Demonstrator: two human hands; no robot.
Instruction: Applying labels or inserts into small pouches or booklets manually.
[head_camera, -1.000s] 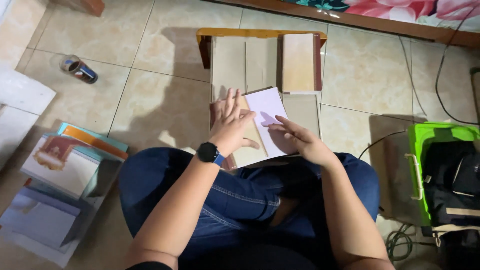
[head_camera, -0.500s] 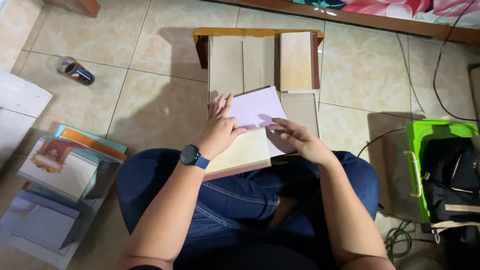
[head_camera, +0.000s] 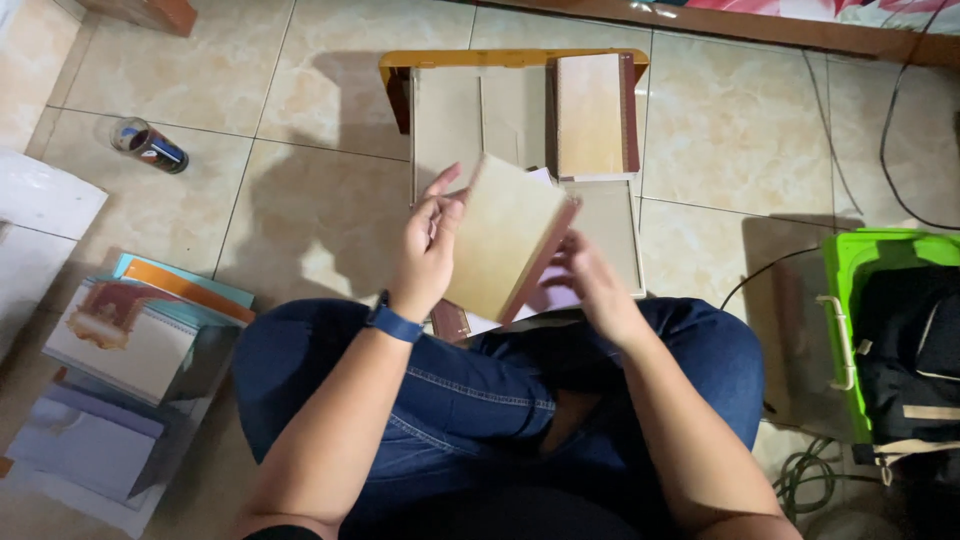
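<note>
I sit cross-legged on a tiled floor. My left hand (head_camera: 428, 245) holds the left edge of a thick tan block of pages (head_camera: 503, 238), lifted and tilted up over a book on my lap. My right hand (head_camera: 590, 285) is under the block's right side, touching a pale lilac page (head_camera: 550, 298) beneath it. A blue watch band circles my left wrist. Ahead, a low yellow-edged wooden tray (head_camera: 500, 58) holds beige boards and a brown-edged notebook (head_camera: 590, 115).
A stack of books and folders (head_camera: 130, 340) lies on the floor at my left, with white sheets (head_camera: 40, 200) beyond it. A small can (head_camera: 150, 146) lies on the tiles. At right a green crate (head_camera: 870, 300) holds a black bag; cables run past it.
The book was lying open with my right hand on a lilac page. Now my left hand has raised a thick block of pages upright over it, and my right hand has slid underneath.
</note>
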